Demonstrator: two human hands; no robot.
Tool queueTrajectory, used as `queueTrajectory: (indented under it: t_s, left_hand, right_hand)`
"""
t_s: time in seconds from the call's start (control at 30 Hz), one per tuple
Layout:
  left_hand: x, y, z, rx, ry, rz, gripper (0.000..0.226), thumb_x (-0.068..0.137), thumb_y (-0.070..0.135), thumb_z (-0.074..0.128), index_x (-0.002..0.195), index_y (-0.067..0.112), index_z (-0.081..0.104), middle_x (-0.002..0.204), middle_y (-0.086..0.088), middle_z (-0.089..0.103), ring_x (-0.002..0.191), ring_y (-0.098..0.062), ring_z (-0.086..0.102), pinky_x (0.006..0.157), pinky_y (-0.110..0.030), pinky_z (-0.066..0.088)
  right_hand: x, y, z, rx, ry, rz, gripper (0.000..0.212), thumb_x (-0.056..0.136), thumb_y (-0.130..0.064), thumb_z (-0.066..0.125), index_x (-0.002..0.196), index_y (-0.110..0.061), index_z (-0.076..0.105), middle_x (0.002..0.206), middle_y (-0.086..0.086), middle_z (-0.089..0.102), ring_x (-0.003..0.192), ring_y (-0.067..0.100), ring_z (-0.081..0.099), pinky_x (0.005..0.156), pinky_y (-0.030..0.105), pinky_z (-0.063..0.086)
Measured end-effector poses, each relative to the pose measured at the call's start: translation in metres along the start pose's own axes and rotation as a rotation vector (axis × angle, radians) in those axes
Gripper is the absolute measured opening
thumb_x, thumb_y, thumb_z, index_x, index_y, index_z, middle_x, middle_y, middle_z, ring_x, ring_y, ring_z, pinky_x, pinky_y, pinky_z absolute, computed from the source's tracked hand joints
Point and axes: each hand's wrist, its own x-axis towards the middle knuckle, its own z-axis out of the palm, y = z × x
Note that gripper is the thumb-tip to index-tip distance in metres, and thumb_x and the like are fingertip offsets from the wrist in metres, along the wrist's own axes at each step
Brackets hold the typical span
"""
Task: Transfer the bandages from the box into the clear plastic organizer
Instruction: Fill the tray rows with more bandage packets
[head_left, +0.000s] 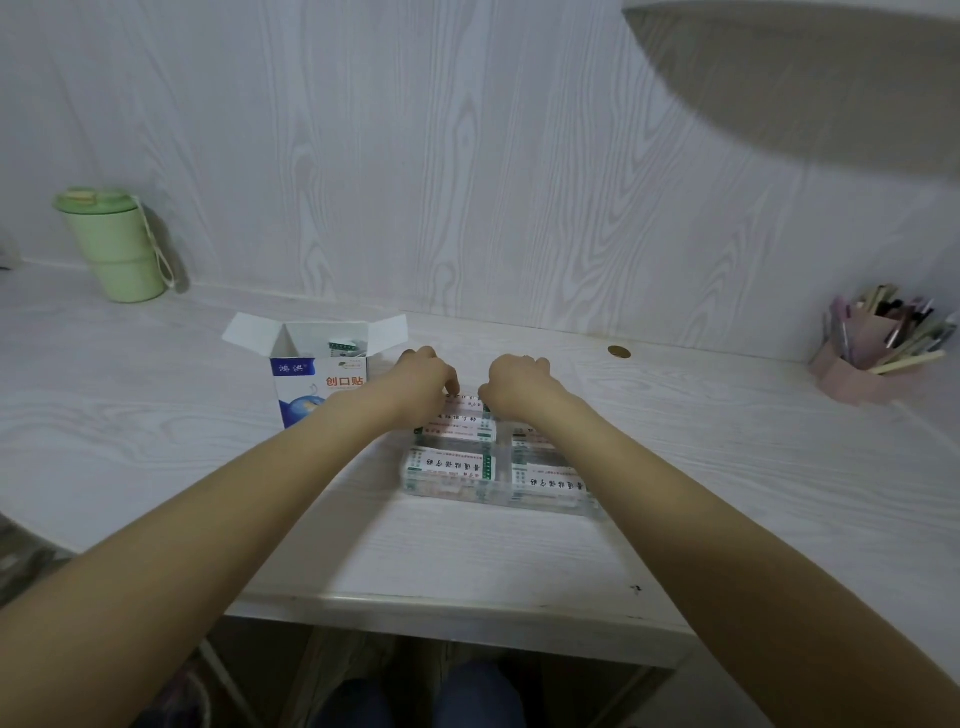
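Step in hand: seating bandages (451, 429) in far-left compartment of clear organizer (592, 506). Left hand (423, 382) and right hand (514, 384) both pinch the stack. Box (318, 387), open, some left inside; next: reach there
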Motion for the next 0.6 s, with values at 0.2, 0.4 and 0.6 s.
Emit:
queueTrajectory:
  t_s: [0.2, 0.4, 0.6]
  left_hand:
    - [0.0, 0.0013, -0.0009, -0.015, -0.001, -0.001, 0.041, 0.093, 0.002, 0.039, 0.129, 0.014, 0.054, 0.134, -0.014, 0.041, 0.124, -0.031, 0.036, 0.103, -0.034, 0.032]
    - [-0.0002, 0.001, -0.0006, -0.03, -0.01, 0.0, 0.04, 0.093, 0.001, 0.039, 0.128, 0.013, 0.054, 0.134, -0.014, 0.041, 0.124, -0.03, 0.038, 0.102, -0.033, 0.033]
    - [-0.0025, -0.0001, -0.0021, -0.02, -0.013, 0.003, 0.04, 0.093, 0.002, 0.039, 0.129, 0.013, 0.053, 0.135, -0.013, 0.041, 0.125, -0.029, 0.039, 0.102, -0.033, 0.034]
  right_hand:
    - [0.002, 0.0019, 0.0002, 0.057, -0.006, 0.017, 0.028, 0.089, -0.006, 0.042, 0.063, -0.013, 0.033, 0.071, 0.006, 0.036, 0.089, 0.027, 0.033, 0.069, 0.032, 0.03]
    - [-0.0035, 0.0001, -0.001, 0.074, -0.013, 0.026, 0.029, 0.093, -0.011, 0.043, 0.065, -0.012, 0.037, 0.075, 0.006, 0.039, 0.095, 0.025, 0.031, 0.071, 0.031, 0.032]
    - [0.0007, -0.0011, 0.0026, 0.037, -0.021, 0.023, 0.028, 0.092, -0.012, 0.042, 0.065, -0.013, 0.035, 0.078, 0.007, 0.038, 0.093, 0.025, 0.032, 0.079, 0.033, 0.029]
